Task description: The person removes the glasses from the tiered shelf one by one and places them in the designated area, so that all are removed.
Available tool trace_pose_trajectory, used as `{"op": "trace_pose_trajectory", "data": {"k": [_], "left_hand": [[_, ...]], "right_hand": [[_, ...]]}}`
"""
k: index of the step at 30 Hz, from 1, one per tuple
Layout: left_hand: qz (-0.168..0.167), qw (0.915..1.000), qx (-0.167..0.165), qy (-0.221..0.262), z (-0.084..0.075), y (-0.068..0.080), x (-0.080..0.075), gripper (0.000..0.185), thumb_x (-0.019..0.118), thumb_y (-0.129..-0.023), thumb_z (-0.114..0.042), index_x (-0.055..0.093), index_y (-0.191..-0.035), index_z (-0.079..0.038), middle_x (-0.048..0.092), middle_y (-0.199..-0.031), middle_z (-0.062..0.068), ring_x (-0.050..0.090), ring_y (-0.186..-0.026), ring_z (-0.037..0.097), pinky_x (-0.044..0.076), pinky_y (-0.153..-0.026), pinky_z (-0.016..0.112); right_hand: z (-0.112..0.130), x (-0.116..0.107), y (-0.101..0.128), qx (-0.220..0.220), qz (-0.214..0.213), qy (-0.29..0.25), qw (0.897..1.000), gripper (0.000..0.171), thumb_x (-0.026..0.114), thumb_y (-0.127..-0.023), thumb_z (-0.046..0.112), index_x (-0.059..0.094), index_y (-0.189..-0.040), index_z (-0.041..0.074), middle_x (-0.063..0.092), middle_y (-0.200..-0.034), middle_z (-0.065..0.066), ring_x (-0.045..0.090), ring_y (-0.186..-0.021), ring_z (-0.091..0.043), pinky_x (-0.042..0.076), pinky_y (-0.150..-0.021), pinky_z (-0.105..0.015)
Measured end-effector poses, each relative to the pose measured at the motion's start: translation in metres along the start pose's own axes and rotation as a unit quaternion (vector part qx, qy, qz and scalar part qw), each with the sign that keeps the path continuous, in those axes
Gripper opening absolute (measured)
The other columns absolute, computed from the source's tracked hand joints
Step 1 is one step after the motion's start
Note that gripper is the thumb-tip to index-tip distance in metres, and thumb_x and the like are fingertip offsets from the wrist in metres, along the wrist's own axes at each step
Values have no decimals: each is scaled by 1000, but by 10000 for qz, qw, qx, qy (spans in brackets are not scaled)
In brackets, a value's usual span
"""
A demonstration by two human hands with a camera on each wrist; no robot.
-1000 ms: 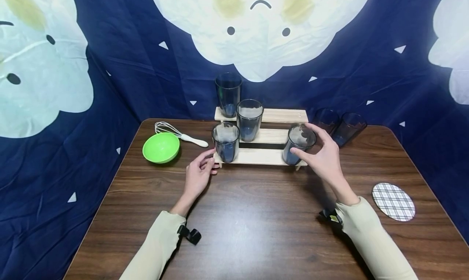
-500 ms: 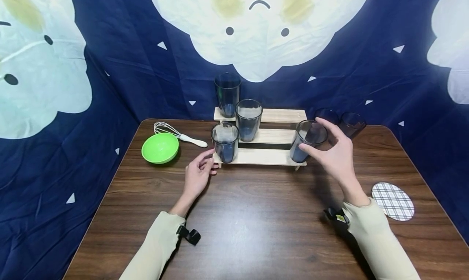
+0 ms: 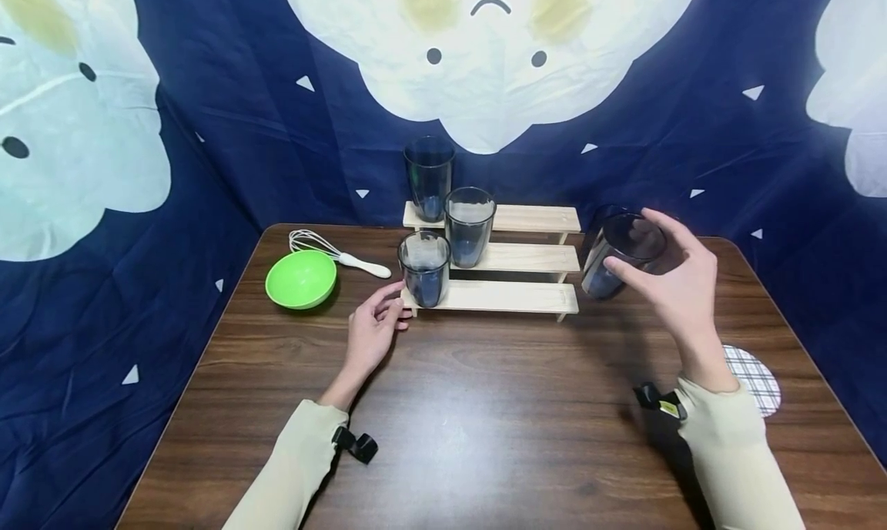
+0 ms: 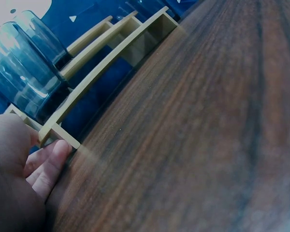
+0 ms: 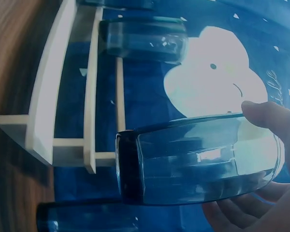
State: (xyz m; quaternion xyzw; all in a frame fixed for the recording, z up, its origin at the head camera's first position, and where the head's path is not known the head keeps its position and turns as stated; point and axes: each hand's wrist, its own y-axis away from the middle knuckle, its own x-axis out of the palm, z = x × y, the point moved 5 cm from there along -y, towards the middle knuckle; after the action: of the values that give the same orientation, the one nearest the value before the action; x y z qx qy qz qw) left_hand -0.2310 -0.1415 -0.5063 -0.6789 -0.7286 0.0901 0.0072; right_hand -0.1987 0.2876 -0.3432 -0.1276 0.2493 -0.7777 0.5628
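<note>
Above the table [image 3: 450, 453], your right hand [image 3: 682, 287] is gripping a glass [image 3: 615, 245], ideally kept upright, right of the rack [image 3: 509, 295] your left hand [image 3: 373, 327] is holding.

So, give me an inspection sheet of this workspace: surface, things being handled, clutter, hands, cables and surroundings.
Surface: brown wood-grain table, with a bright reflection near the middle.
Job's things: wooden rack with three tiers; three dark glasses, one on each tier, toward its left; fourth glass in hand, right of the rack; another glass nearby, partly hidden.
Clutter: green bowl and white whisk at left; checked round mat at right, partly covered by a sleeve.
Hands: right hand grips the fourth glass; left hand holds the bottom tier's left end.
Cables: nothing seen.
Surroundings: blue cloth printed with white clouds.
</note>
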Motion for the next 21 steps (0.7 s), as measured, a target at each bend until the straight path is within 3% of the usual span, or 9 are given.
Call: {"op": "trace_pose_trajectory", "data": {"k": [7, 13, 21], "left_hand": [[0, 10000, -28, 2, -1, 0, 0, 35, 62, -110, 5, 72, -144, 0, 79, -112, 32, 82, -96, 40, 72, -72, 25], [-18, 10000, -26, -9, 0, 0, 1, 34, 62, -111, 4, 72, -143, 0, 79, -113, 33, 82, -97, 44, 72, -72, 24], [-17, 10000, 24, 13, 2, -1, 0, 35, 62, -110, 5, 72, -144, 0, 79, -113, 33, 82, -96, 43, 72, -72, 24]], "right_hand": [[3, -17, -5, -138, -185, -582, 9980, 75, 84, -68, -29, 76, -137, -1, 79, -112, -10, 70, -92, -16, 58, -74, -15], [5, -32, -9, -158, -375, -1306, 9906, 75, 80, -66, -35, 75, -135, -7, 80, -111, -14, 74, -94, -19, 65, -76, -15], [9, -52, -15, -171, -652, -1381, 9881, 73, 79, -64, -36, 74, -133, -10, 81, -109, -14, 75, -95, -19, 67, -81, -16]]}}
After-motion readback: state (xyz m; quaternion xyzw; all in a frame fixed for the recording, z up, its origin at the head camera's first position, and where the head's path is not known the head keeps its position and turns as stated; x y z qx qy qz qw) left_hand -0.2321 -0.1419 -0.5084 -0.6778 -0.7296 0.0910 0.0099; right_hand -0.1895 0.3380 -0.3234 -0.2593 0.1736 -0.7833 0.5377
